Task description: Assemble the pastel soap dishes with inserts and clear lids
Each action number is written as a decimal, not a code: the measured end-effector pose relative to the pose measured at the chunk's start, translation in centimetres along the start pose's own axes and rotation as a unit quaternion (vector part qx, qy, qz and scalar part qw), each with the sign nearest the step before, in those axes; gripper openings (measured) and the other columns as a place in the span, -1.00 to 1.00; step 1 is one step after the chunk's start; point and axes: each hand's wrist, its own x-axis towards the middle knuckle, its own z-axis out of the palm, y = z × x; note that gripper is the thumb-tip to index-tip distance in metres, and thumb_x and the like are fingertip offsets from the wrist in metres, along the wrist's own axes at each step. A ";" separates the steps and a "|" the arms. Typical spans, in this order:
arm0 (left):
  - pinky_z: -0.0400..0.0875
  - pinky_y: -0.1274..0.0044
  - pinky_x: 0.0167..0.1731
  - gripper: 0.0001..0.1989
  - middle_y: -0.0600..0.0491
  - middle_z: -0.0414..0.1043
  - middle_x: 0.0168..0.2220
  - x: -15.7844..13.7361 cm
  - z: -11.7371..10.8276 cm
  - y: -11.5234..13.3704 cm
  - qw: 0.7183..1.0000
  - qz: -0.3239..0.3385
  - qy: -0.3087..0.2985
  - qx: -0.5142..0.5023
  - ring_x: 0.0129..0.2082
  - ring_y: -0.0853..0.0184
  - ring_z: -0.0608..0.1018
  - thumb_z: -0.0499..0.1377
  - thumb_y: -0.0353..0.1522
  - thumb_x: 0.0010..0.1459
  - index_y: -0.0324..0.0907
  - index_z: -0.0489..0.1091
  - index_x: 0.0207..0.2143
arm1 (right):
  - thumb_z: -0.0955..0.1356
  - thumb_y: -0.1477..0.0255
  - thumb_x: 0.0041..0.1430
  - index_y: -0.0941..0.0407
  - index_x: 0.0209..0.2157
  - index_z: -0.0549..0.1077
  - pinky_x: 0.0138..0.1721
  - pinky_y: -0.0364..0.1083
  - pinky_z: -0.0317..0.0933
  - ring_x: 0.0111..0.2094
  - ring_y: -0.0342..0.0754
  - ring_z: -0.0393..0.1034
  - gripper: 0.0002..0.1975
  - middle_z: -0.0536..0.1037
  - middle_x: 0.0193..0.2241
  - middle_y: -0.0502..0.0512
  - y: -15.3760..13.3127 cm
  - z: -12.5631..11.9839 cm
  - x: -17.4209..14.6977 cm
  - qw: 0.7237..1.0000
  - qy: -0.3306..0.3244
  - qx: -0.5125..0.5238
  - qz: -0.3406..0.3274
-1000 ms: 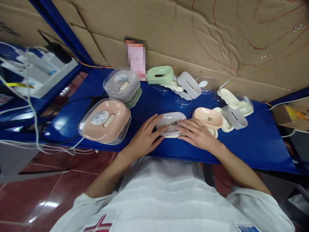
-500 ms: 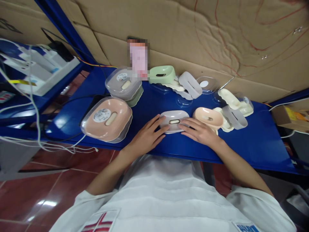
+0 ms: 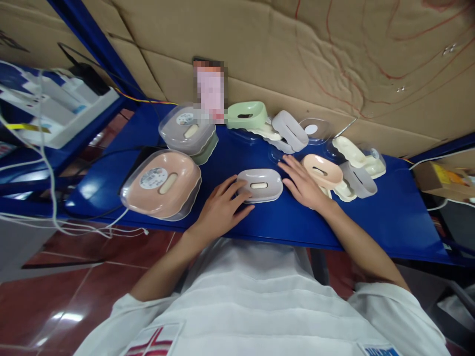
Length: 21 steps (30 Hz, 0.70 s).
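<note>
Head view: we see a rounded peach plastic box (image 3: 163, 184), seemingly finished. Our left hand (image 3: 218, 207) touches the oval pale-grey plastic dish (image 3: 260, 186) on the blue bench (image 3: 230, 160), grip loose; its parts look joined. Our right hand (image 3: 301, 182) is spread wide, empty. Next, an oval peach plastic top (image 3: 330, 172) and a grey plastic ring (image 3: 359, 180) look undone.

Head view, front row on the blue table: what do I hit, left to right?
Peach box under a clear lid → left hand → pale gray dish → right hand → peach tray → gray tray tipped on its side.
</note>
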 end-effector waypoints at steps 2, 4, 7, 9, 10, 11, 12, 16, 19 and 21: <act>0.48 0.11 0.31 -0.78 -0.10 0.53 0.22 0.0 -0.1 0.0 1.000 -0.010 0.013 -0.008 0.39 -0.03 0.43 0.25 -0.26 0.42 -0.11 0.58 0.03 | 0.15 0.09 0.58 0.01 0.52 0.16 0.50 0.40 0.00 0.55 0.25 -0.02 -0.38 0.21 0.51 0.24 0.5 0.1 0.6 0.999 0.002 -0.033 0.039; 0.49 0.13 0.31 -0.81 -0.09 0.54 0.20 0.0 -0.2 0.0 1.000 -0.013 0.021 -0.017 0.38 -0.01 0.44 0.26 -0.28 0.40 -0.11 0.58 0.00 | 0.16 0.04 0.56 0.06 0.47 0.23 0.45 0.38 0.10 0.46 0.30 0.18 -0.37 0.36 0.40 0.32 0.5 0.1 0.7 0.997 0.003 -0.063 0.046; 0.50 0.16 0.30 -0.86 -0.09 0.55 0.16 0.0 -0.3 -0.1 0.999 -0.006 0.032 -0.032 0.35 0.01 0.46 0.29 -0.31 0.38 -0.13 0.57 -0.07 | 0.20 -0.05 0.51 0.15 0.29 0.41 0.27 0.34 0.30 0.21 0.35 0.40 -0.36 0.53 0.12 0.38 0.1 0.4 0.3 0.990 0.035 -0.123 0.062; 0.51 0.20 0.28 -0.90 -0.09 0.55 0.12 0.0 -0.3 -0.2 0.998 0.001 0.042 -0.046 0.33 0.04 0.47 0.30 -0.32 0.37 -0.14 0.55 -0.12 | 0.24 -0.13 0.44 0.18 0.17 0.46 0.18 0.36 0.35 0.13 0.40 0.41 -0.32 0.52 0.01 0.39 -0.1 0.8 0.1 0.980 0.067 -0.165 0.086; 0.52 0.21 0.27 -0.91 -0.09 0.55 0.11 0.0 -0.3 -0.2 0.998 0.005 0.044 -0.054 0.33 0.06 0.47 0.30 -0.32 0.37 -0.15 0.54 -0.14 | 0.26 -0.16 0.41 0.17 0.12 0.47 0.15 0.37 0.36 0.11 0.42 0.42 -0.32 0.51 -0.01 0.39 -0.1 1.0 0.1 0.976 0.082 -0.177 0.097; 0.53 0.22 0.27 -0.91 -0.09 0.55 0.10 -0.1 -0.3 -0.2 0.997 0.009 0.044 -0.061 0.32 0.07 0.48 0.30 -0.31 0.37 -0.15 0.53 -0.15 | 0.28 -0.16 0.39 0.16 0.07 0.47 0.12 0.37 0.38 0.07 0.41 0.43 -0.34 0.51 -0.04 0.38 0.0 1.2 0.2 0.973 0.097 -0.180 0.105; 0.53 0.22 0.26 -0.90 -0.09 0.54 0.11 0.0 -0.3 -0.2 0.997 0.013 0.040 -0.067 0.32 0.07 0.48 0.30 -0.30 0.37 -0.15 0.53 -0.15 | 0.30 -0.15 0.38 0.14 0.03 0.47 0.09 0.35 0.40 0.04 0.40 0.45 -0.39 0.51 -0.06 0.36 0.1 1.3 0.2 0.972 0.110 -0.175 0.111; 0.52 0.19 0.28 -0.88 -0.09 0.51 0.17 0.0 -0.5 -0.1 0.996 0.020 0.013 -0.085 0.35 0.05 0.45 0.30 -0.28 0.37 -0.12 0.52 -0.12 | 0.37 0.03 0.40 0.08 -0.04 0.43 0.02 0.29 0.46 -0.04 0.30 0.49 -0.60 0.51 -0.07 0.29 0.7 0.5 0.2 0.979 0.133 -0.098 0.119; 0.50 0.17 0.30 -0.83 -0.10 0.47 0.21 -0.1 -0.5 -0.1 0.995 0.008 0.007 -0.098 0.35 0.05 0.46 0.29 -0.27 0.39 -0.10 0.52 -0.03 | 0.43 0.07 0.36 0.04 0.00 0.38 0.06 0.22 0.48 -0.03 0.20 0.52 -0.61 0.52 -0.05 0.21 0.4 -1.0 -0.6 0.984 0.133 0.009 0.117; 0.48 0.18 0.32 -0.66 -0.15 0.38 0.30 -0.2 -0.4 -0.2 0.994 -0.011 0.008 -0.109 0.36 0.05 0.46 0.29 -0.24 0.39 -0.09 0.45 0.16 | 0.42 0.11 0.40 0.01 0.07 0.34 0.08 0.16 0.50 -0.02 0.13 0.56 -0.63 0.53 -0.03 0.16 -0.4 -1.8 -1.3 0.982 0.120 0.106 0.099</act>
